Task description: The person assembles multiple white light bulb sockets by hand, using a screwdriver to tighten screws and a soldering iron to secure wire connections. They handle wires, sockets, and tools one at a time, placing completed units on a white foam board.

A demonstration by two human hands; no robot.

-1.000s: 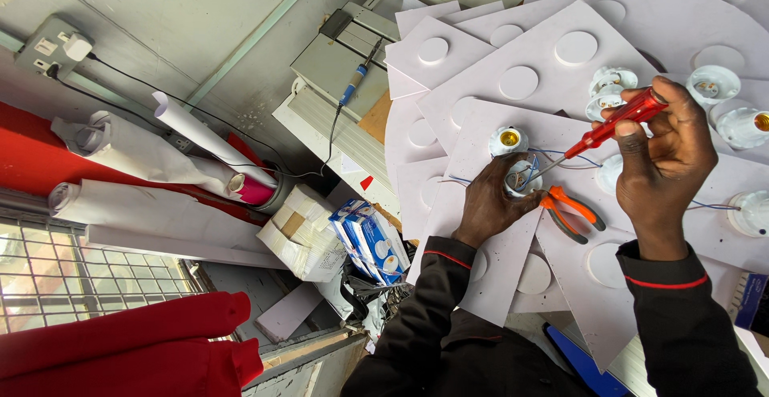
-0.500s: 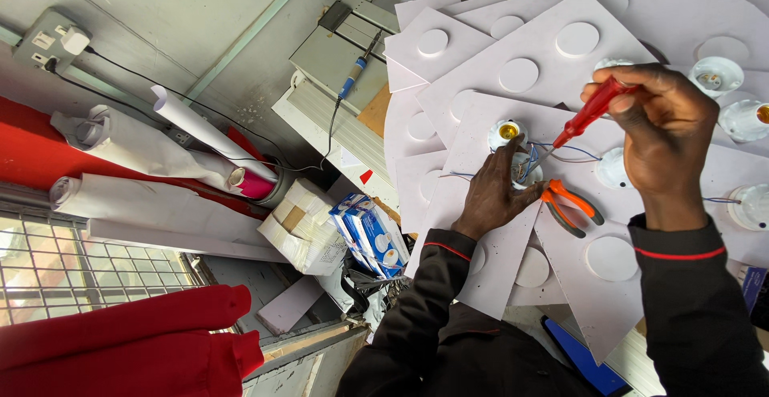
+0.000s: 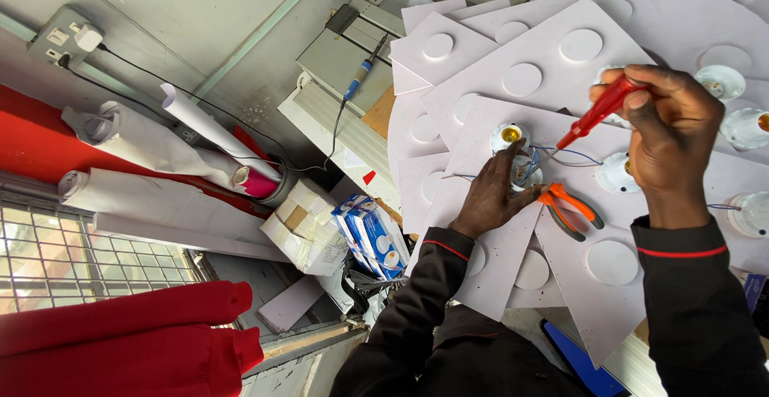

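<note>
My right hand (image 3: 669, 137) grips a red-handled screwdriver (image 3: 597, 110), its tip pointing down-left toward a white lamp holder (image 3: 525, 171) with thin wires. My left hand (image 3: 493, 197) rests on the white board (image 3: 497, 281) and steadies that lamp holder with its fingertips. A second holder with a brass centre (image 3: 509, 135) sits just above it. Orange-handled pliers (image 3: 570, 209) lie on the board between my two hands.
Several white boards with round cut-outs (image 3: 553, 60) overlap across the bench, with more lamp holders (image 3: 721, 83) at the right. Paper rolls (image 3: 160, 149), small boxes (image 3: 364, 233), a soldering iron (image 3: 356, 84), a wall socket (image 3: 68, 36) and red cloth (image 3: 120, 341) lie to the left.
My right hand has brought the screwdriver in from the right, down toward the lamp holder. My left hand has stayed on the holder.
</note>
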